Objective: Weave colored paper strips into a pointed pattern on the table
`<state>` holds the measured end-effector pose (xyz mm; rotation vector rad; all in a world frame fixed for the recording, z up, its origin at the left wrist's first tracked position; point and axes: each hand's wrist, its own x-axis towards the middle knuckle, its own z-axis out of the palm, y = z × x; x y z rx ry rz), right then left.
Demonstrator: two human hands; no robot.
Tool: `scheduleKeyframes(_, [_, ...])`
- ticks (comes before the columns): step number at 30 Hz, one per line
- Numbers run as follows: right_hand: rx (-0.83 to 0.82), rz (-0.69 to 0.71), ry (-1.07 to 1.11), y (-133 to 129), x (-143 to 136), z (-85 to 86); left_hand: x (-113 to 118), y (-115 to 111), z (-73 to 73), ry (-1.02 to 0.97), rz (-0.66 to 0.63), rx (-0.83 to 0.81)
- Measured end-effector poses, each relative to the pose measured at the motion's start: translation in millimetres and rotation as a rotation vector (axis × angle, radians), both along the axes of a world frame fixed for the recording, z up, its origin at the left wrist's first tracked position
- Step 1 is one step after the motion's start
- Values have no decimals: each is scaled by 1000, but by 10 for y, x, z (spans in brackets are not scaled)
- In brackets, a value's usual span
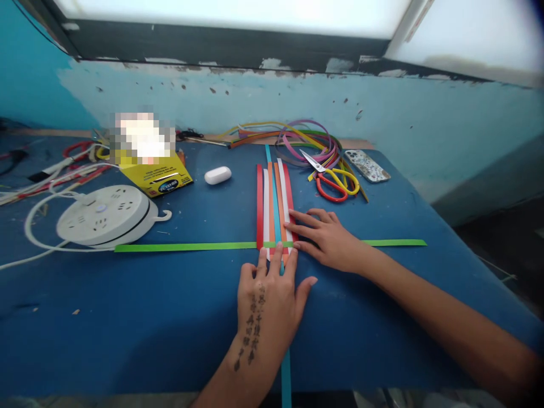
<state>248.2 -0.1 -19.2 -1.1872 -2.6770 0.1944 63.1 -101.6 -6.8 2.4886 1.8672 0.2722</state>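
Observation:
Several red, white and orange strips [260, 204] lie side by side on the blue table, pointing away from me. Among them runs a longer blue strip [286, 374] that passes under my left hand and over the table's front edge. A long green strip [187, 247] crosses them from side to side near their close ends. My left hand [270, 292] is palm down with fingers spread, its fingertips pressing the near ends of the strips. My right hand [325, 238] rests on the strips' right side, fingers apart and fingertips touching the red and white ones.
Scissors [331, 184], a phone [368, 165] and a coil of coloured strips [306, 141] lie at the back right. A white earbud case [217, 175] sits behind, left of the strips. Farther left are a yellow box [157, 175] and a round white power socket [106, 215] with cables.

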Motion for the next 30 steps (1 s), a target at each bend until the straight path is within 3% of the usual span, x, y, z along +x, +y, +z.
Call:
scheduleKeyframes(4, [24, -10, -17, -48, -28, -24, 5, -10, 18, 13, -6, 14])
scheduleKeyframes(10, [-104, -65, 63, -27, -24, 38, 10, -29, 17, 14, 5, 28])
scheduleKeyframes(17, [-191, -43, 316, 66, 75, 26, 12, -28, 32, 14, 12, -4])
scheduleKeyframes(21, [-150, -245, 515, 90, -11, 10, 7, -24, 27, 18, 6, 2])
scheduleKeyframes(23, [-137, -297, 505, 85, -82, 14, 7, -21, 20, 21, 7, 5])
scheduleKeyframes(30, [-141, -281, 425, 53, -165, -4, 17, -9, 5, 15, 6, -5])
